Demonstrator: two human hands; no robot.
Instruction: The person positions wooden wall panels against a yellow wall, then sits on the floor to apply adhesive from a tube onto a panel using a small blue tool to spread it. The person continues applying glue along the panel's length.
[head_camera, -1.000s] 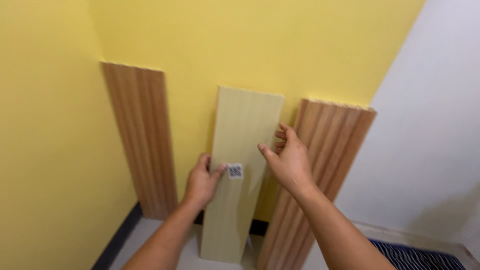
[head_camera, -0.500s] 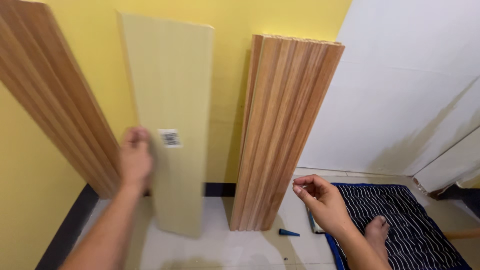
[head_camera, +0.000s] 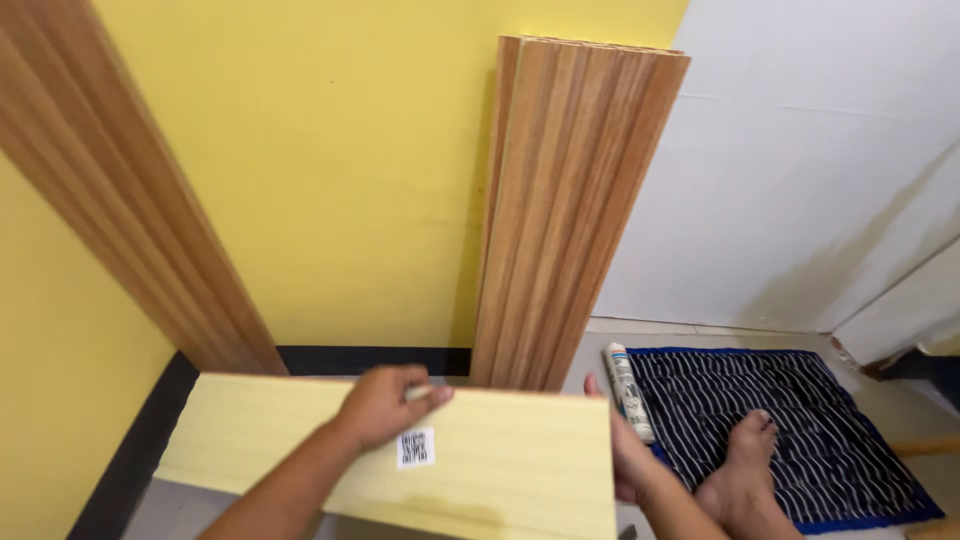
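A pale yellow flat panel (head_camera: 500, 460) lies crosswise, low in front of me, with a small white code sticker (head_camera: 416, 448) on its face. My left hand (head_camera: 385, 403) grips the panel's top edge near the middle, thumb over the face. My right hand (head_camera: 625, 455) holds the panel's right end from behind, mostly hidden by it. A stack of fluted wood-grain panels (head_camera: 565, 210) leans upright against the yellow wall just beyond the panel.
Another wood-grain panel (head_camera: 110, 190) leans at the left against the yellow wall (head_camera: 340, 170). A white sealant tube (head_camera: 628, 392) lies on a blue-edged striped mat (head_camera: 800, 410), where my bare foot (head_camera: 745, 460) rests. A white wall stands at the right.
The pale panel stood upright against the wall; it is now tipped down to lie crosswise. My right hand came from the floor side to its right end, and the view dropped closer.
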